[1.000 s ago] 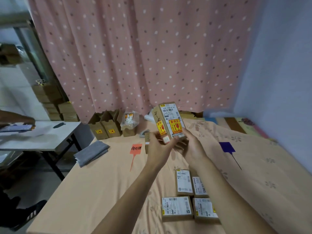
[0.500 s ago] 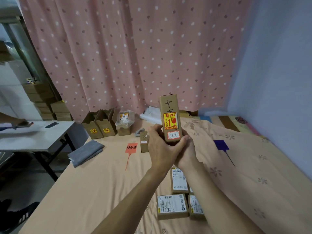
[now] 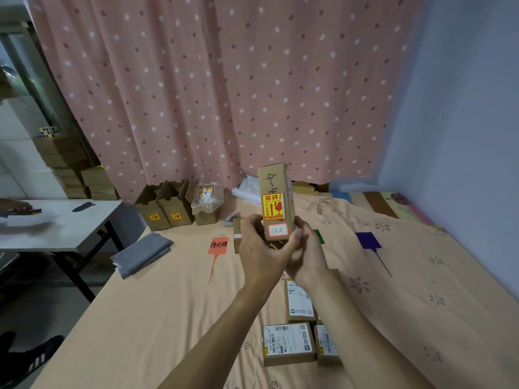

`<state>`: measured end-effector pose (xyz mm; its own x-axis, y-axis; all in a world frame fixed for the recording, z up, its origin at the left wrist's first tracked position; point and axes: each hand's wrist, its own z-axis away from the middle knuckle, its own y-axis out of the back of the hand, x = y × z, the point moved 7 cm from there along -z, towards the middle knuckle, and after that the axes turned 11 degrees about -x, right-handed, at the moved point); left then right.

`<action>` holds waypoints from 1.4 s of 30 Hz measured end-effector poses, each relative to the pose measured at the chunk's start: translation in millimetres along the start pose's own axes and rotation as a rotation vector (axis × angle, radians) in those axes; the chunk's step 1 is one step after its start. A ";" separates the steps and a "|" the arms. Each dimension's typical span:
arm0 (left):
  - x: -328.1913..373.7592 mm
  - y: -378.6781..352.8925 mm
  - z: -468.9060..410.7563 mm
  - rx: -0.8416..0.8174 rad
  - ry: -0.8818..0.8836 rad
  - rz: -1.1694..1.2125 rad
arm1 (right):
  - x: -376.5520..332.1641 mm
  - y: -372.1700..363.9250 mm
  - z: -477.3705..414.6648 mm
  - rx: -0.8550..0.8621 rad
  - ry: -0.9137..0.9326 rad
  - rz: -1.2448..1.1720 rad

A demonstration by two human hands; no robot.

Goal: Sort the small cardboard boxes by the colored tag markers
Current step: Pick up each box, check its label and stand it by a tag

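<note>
I hold a small cardboard box (image 3: 276,192) upright in front of me, above the bed. It bears a yellow-red fragile sticker and a small white label with red border at its lower end. My left hand (image 3: 259,248) and my right hand (image 3: 307,249) both grip its bottom. On the bed lie an orange tag marker (image 3: 218,245) at the left, a blue tag marker (image 3: 368,240) at the right, and a green tag marker (image 3: 319,236) mostly hidden behind my right hand. Another small box (image 3: 237,238) stands half hidden behind my left hand. Three labelled boxes (image 3: 288,343) lie under my forearms.
Open cartons (image 3: 164,209) and a bagged item (image 3: 206,196) line the bed's far edge by the pink curtain. A folded grey cloth (image 3: 141,254) lies at the bed's left edge. A white table (image 3: 56,223) stands at the left, with stacked boxes (image 3: 70,167) behind.
The held box has been turned from a tilted pose with its shipping label showing to upright with the fragile sticker facing me. Both hands stay on it.
</note>
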<state>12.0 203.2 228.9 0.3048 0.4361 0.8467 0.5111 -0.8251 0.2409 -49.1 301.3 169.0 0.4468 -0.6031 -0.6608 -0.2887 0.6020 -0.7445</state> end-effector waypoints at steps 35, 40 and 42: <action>-119.1 -281.0 -10.2 -0.458 0.358 -0.029 | -140.5 247.5 -40.8 0.392 0.053 0.889; -126.3 -346.6 -49.0 -0.459 0.415 -0.011 | -180.2 301.3 -85.0 0.351 -0.009 0.910; -136.6 -368.2 -63.8 -0.477 0.443 -0.014 | -189.4 320.3 -102.4 0.343 -0.030 0.922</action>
<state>-269.1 424.4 54.8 -0.1120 0.3422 0.9329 0.0686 -0.9339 0.3508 -312.9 554.7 45.9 0.1927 0.1901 -0.9627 -0.2759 0.9520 0.1327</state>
